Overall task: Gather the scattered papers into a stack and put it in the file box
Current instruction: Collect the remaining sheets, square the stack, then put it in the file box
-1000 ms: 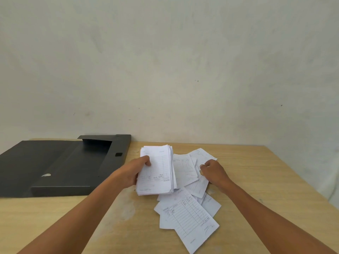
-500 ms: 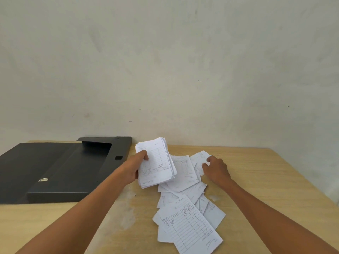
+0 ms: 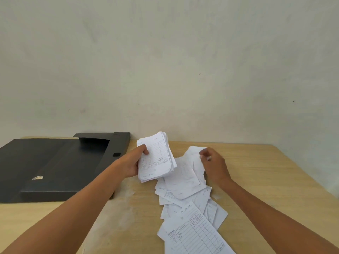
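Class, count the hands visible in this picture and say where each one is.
2. The left hand holds the paper stack beside the file box. The right hand pinches a loose sheet over the scattered papers.

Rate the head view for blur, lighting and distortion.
Head view: soft, even light, no glare, only faint shadows on the table. Right hand and the papers under it are motion-blurred; the lined slip nearest reads sharper. Wide-angle stretch at the edges, far too much wall.
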Demonstrator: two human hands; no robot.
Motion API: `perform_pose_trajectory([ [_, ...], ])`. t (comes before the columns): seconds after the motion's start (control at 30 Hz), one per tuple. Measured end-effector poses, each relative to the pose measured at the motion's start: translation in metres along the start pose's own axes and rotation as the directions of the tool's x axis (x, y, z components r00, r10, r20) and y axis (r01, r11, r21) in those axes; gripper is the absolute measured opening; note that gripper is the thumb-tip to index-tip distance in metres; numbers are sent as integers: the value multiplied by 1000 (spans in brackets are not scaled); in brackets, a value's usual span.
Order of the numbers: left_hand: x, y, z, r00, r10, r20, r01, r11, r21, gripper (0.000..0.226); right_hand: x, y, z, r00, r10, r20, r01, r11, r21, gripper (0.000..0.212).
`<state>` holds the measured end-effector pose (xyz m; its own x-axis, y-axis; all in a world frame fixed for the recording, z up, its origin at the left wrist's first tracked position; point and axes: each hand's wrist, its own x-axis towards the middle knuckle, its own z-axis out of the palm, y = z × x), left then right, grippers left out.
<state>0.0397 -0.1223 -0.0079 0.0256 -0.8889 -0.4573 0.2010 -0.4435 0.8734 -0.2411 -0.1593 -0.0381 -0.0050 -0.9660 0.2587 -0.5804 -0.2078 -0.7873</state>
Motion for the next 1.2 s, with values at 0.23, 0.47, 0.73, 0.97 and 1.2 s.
perform_pose_trajectory([
  [0.23,-18,1,-15,993,26,-116,-20,999,50,32,2,-18,-17,952,17,-305,14,995,101,64],
  [0.47,-33,-15,-7,989,135,-62,-130,988,89,26,5,-44,-25,975,91,-204,-45,975,219,63],
  [0.73,-37,-38,2,980,162,-120,-136,971,195,28,-33,-27,9,918,350,189,-180,789,-587,61],
  [0.97,-31,-41,22,994,91,-57,-82,987,141,22,-30,-44,11,845,419,333,-398,908,-130,52],
  [1.2,-30,-44,11,984,149,-97,-144,988,58,27,-25,-44,-4,891,343,296,-377,924,62,24],
])
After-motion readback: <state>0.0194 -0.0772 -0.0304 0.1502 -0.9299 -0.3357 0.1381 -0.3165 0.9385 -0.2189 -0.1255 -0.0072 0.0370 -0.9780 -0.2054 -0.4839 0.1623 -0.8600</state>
